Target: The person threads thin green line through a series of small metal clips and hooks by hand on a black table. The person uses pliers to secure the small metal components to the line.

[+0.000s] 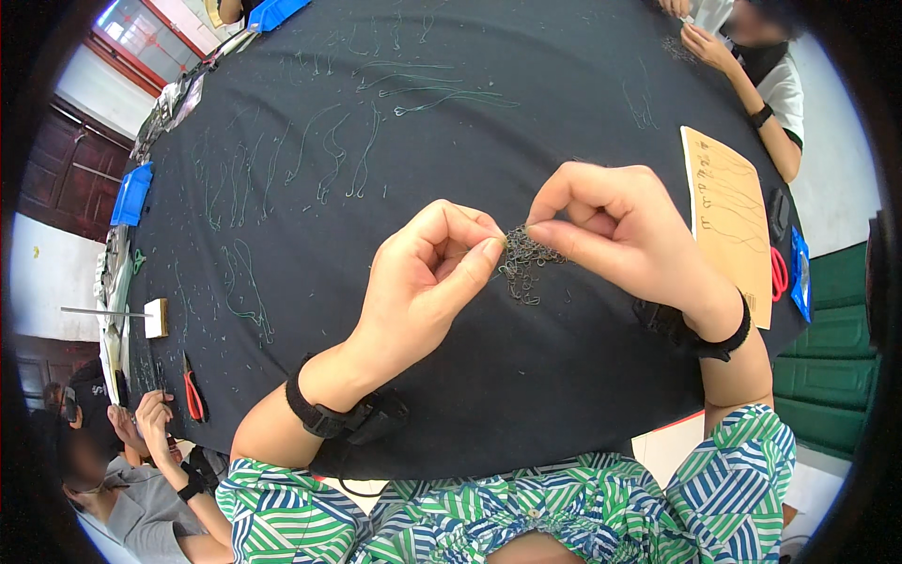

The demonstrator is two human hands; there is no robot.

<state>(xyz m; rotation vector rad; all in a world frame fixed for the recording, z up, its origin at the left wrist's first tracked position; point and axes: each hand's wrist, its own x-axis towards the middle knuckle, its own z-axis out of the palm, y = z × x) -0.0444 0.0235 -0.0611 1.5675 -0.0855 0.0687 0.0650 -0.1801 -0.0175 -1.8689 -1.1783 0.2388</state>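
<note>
My left hand [427,277] and my right hand [620,230] are raised over the middle of the black cloth, fingertips close together but apart. Thumb and index finger of each hand are pinched. Whatever they hold is too small to make out. Just behind and below the fingertips lies a loose pile of small dark fish hooks [524,268], partly covered by my hands. Farther left and away on the cloth are several thin green line pieces [334,155], some with what look like hooks at their ends.
At right lies a tan card [738,226] with hooks and lines on it, beside red-handled scissors [779,274] and a blue packet [800,273]. Red-handled pliers [194,395], a white block with a rod [156,318] and a blue tray [132,194] are at left. Co-workers sit around the table.
</note>
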